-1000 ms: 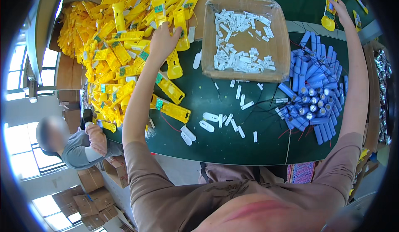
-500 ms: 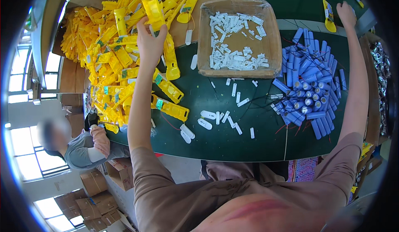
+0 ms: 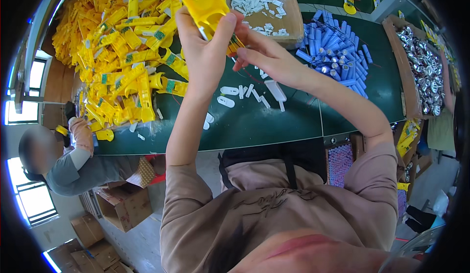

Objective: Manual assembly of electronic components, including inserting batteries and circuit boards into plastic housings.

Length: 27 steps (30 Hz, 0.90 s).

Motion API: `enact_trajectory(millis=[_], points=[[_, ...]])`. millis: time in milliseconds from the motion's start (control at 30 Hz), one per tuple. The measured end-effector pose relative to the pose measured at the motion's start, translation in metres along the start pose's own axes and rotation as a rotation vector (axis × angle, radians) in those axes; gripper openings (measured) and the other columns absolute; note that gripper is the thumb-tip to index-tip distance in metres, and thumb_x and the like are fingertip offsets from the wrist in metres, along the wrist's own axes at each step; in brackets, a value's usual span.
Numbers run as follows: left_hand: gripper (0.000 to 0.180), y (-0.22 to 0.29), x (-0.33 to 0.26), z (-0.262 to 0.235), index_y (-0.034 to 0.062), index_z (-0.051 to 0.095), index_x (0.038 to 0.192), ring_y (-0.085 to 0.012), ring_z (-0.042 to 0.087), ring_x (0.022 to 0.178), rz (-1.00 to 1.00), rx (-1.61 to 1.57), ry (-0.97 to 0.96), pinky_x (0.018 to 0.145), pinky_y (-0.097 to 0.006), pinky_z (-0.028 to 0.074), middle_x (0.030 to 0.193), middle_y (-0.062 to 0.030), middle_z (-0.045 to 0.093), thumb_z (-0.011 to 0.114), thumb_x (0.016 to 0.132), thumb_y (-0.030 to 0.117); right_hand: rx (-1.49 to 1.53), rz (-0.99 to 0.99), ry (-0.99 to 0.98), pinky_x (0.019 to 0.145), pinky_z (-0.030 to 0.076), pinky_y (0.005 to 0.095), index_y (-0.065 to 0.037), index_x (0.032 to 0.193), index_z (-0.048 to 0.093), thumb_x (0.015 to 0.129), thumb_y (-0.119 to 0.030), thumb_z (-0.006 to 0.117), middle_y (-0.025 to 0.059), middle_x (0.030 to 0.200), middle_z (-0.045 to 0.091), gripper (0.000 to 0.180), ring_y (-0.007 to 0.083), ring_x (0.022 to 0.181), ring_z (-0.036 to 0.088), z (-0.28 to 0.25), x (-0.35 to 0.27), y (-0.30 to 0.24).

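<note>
Yellow plastic shell (image 3: 204, 1): raised above the table (image 3: 289, 126), in the hands, on the side of the near edge's left half. Head view: the left hand (image 3: 203, 47) holds the lower end of the shell, thumb on one side and fingers on the other. The right hand (image 3: 267, 55) is narrowed to a pinch at the same end, where thin wires show between the fingertips. A red wire (image 3: 250, 74) runs down below the right hand towards a white case (image 3: 276, 91); whether this case hangs or rests on the table cannot be told.

Stock: a heap of yellow shells (image 3: 117, 33) covers the left end of the table, and several carry a green board (image 3: 159, 34). A cardboard box (image 3: 292, 23) of small white parts (image 3: 271, 29) stands beyond the hands, away from the near edge. Blue cylinders (image 3: 338, 52) with wires lie towards the right edge. White oval covers (image 3: 226, 101) lie loose nearer the near edge.

Progress, as judged: one unit is in work and appears unfinished, since its wires are being handled at the shell's end. Boards are already in some heaped shells. Most white parts and cylinders remain loose.
</note>
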<state>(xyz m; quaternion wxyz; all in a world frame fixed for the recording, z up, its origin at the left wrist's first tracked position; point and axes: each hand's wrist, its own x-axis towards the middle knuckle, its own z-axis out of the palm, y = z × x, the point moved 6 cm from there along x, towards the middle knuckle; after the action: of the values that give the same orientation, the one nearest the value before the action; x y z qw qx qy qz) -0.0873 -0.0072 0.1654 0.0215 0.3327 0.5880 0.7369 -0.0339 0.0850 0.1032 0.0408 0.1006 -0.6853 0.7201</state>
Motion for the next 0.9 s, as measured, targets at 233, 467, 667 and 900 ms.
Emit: enact_trajectory(millis=[233, 467, 667, 900], points=[[0.049, -0.035, -0.02, -0.041, 0.0027, 0.048, 0.107, -0.0229, 0.056, 0.081, -0.236, -0.556, -0.008, 0.08, -0.039, 0.047, 0.097, -0.0124, 0.057, 0.02, 0.091, 0.039, 0.32, 0.177, -0.023, 0.081, 0.041, 0.0257, -0.003, 0.115, 0.052, 0.092, -0.032, 0.051, 0.007, 0.102, 0.061, 0.037, 0.0115, 0.092, 0.055, 0.044, -0.031, 0.05], [0.041, -0.068, -0.033, -0.066, 0.0021, 0.048, 0.109, -0.0238, 0.058, 0.085, -0.266, -0.564, 0.196, 0.082, -0.042, 0.047, 0.097, -0.0137, 0.058, 0.022, 0.093, 0.029, 0.446, 0.243, 0.174, 0.082, 0.045, 0.0267, -0.004, 0.112, 0.052, 0.081, -0.006, 0.061, 0.0074, 0.102, 0.061, 0.033, 0.0134, 0.097, 0.056, 0.074, -0.039, 0.085], [0.045, -0.106, -0.036, -0.103, 0.0012, 0.048, 0.11, -0.0246, 0.061, 0.083, -0.231, -0.442, 0.312, 0.081, -0.04, 0.05, 0.097, -0.0154, 0.061, 0.018, 0.097, 0.032, 0.637, 0.299, 0.15, 0.057, 0.049, 0.0237, -0.004, 0.118, 0.049, 0.089, -0.008, 0.051, 0.0113, 0.092, 0.064, 0.029, 0.0131, 0.066, 0.061, 0.092, -0.045, 0.094], [0.034, -0.117, -0.05, -0.107, 0.0038, 0.042, 0.113, -0.0249, 0.061, 0.087, -0.217, -0.334, 0.304, 0.082, -0.04, 0.05, 0.102, -0.0168, 0.059, 0.025, 0.099, 0.03, 0.55, 0.122, 0.243, 0.061, 0.05, 0.0277, 0.001, 0.11, 0.055, 0.091, -0.016, 0.047, 0.0154, 0.088, 0.063, 0.027, 0.0187, 0.07, 0.062, 0.059, -0.055, 0.055]])
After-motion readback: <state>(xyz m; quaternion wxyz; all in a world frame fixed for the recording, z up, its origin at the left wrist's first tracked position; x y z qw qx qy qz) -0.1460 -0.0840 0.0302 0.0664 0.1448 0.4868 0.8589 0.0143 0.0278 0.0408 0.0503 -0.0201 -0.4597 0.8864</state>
